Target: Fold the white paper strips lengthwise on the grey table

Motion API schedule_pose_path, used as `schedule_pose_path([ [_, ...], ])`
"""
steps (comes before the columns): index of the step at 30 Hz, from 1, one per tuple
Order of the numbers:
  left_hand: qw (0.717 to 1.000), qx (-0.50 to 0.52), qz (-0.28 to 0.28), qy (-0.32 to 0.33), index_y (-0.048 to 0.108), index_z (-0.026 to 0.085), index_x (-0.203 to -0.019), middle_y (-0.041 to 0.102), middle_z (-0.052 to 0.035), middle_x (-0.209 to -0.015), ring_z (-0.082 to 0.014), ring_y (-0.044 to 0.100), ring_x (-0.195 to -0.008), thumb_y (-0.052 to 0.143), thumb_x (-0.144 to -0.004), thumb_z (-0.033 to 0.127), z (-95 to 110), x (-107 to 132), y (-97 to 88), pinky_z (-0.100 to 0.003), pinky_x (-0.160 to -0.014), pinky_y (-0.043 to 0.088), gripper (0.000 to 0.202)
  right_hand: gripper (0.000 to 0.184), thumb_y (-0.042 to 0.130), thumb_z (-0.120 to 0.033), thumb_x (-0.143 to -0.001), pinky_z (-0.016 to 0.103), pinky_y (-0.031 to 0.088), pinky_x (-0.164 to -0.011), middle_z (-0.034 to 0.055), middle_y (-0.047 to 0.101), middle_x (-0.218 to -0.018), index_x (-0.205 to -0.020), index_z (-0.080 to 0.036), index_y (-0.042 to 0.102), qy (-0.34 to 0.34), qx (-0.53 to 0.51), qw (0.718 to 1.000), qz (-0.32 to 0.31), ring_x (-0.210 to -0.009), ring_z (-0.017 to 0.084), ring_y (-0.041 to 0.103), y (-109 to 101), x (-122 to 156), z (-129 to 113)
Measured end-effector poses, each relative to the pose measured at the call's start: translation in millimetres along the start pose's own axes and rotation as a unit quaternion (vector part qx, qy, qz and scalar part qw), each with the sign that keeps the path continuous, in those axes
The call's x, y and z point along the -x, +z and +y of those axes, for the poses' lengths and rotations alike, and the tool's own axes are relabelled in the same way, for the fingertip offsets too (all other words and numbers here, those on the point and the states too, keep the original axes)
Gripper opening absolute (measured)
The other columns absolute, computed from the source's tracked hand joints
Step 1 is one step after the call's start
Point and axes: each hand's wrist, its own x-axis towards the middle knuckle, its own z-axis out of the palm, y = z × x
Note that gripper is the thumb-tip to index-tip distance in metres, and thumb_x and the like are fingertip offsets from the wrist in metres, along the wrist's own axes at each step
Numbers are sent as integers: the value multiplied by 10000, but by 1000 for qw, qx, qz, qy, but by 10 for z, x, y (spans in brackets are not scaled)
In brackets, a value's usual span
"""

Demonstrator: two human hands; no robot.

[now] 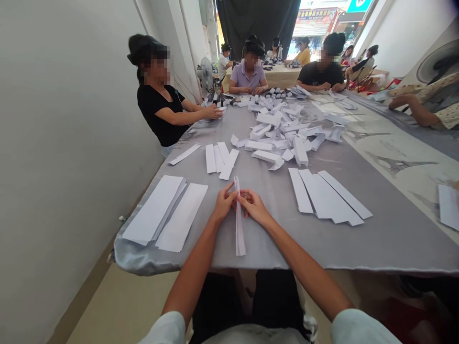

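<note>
A narrow folded strip of white paper (239,229) stands on edge on the grey tablecloth (376,234) in front of me. My left hand (223,204) pinches its upper part from the left side. From the right, my right hand (254,205) pinches the same strip, and the fingertips of both hands meet at the fold. Flat white sheets (168,212) lie to the left of my hands, and a fan of long white strips (328,196) lies to the right.
Several folded strips (219,160) lie beyond my hands, with a large heap of folded paper pieces (287,129) mid-table. Other people sit along the left side (161,102) and far end (248,71). A person's arm (416,112) rests at the right. A white wall runs close on the left.
</note>
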Motion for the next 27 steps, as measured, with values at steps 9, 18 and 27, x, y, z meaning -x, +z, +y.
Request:
schedule_pose_path([
  [9,1000,10,10,-14,518,108,-1528,743,-52,-788,-192,662,-596,745,-805,477,13,5,-9,-278,-551,509,843,529,787,-534,-830,243,498,-372,14,665,-861,-1216,-212,621,7,-3,1000,18,-628,167,645,8,-5,28],
  [18,997,36,62,20,714,155,-1059,659,-7,-795,-148,530,-629,594,-651,278,4,-34,-19,-240,-537,412,442,477,789,-386,-757,226,436,-455,-38,627,-758,-1168,-191,643,26,-35,999,33,-554,115,570,-70,-37,18],
  [27,989,12,148,-17,713,137,-866,696,-55,-816,-167,598,-680,843,-698,430,-33,-55,20,-261,-584,456,362,431,770,-357,-762,229,396,-454,-93,537,-659,-1135,-212,610,5,14,1000,15,-489,104,493,-23,19,-13],
])
